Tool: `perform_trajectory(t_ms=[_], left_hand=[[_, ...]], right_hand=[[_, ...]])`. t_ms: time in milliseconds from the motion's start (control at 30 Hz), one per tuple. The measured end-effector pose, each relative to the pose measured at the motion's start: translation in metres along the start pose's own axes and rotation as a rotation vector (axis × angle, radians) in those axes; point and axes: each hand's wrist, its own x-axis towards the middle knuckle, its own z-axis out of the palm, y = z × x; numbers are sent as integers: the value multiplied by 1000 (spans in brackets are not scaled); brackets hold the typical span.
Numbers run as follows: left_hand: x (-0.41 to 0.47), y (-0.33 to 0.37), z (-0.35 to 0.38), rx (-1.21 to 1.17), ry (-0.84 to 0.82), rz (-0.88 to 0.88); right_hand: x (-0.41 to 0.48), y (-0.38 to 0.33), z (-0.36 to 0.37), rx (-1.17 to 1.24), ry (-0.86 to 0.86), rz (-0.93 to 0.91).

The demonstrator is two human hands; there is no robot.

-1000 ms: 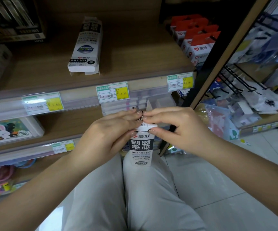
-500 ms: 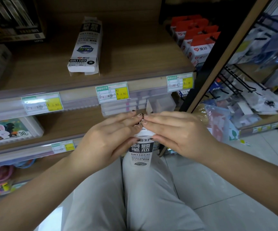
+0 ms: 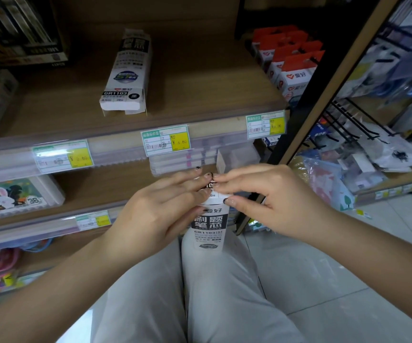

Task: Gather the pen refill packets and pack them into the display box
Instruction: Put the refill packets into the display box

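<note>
Two hands, left (image 3: 160, 216) and right (image 3: 271, 201), pinched on upright box (image 3: 208, 225) top, above lap. Second box (image 3: 125, 75) flat on shelf (image 3: 200, 95), 11 o'clock.

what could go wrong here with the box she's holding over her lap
1. The refill box is pinched only at its top end by the fingertips of the left hand and right hand; its lower end hangs free over the knees, so it might slip to the floor.
2. Both hands work the top flap; it might crease or tear.
3. The matching box on the shelf lies near the shelf edge and might get knocked.
</note>
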Motion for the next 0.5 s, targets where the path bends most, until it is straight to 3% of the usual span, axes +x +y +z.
perform_trajectory(t_ms=[300,500], left_hand=[[-3,0,-4,36,-22,49],[-3,-1,-5,57,-30,65]], right_hand=[[-15,12,20,-307,136,-259],[-13,6,24,-366,165,-281]])
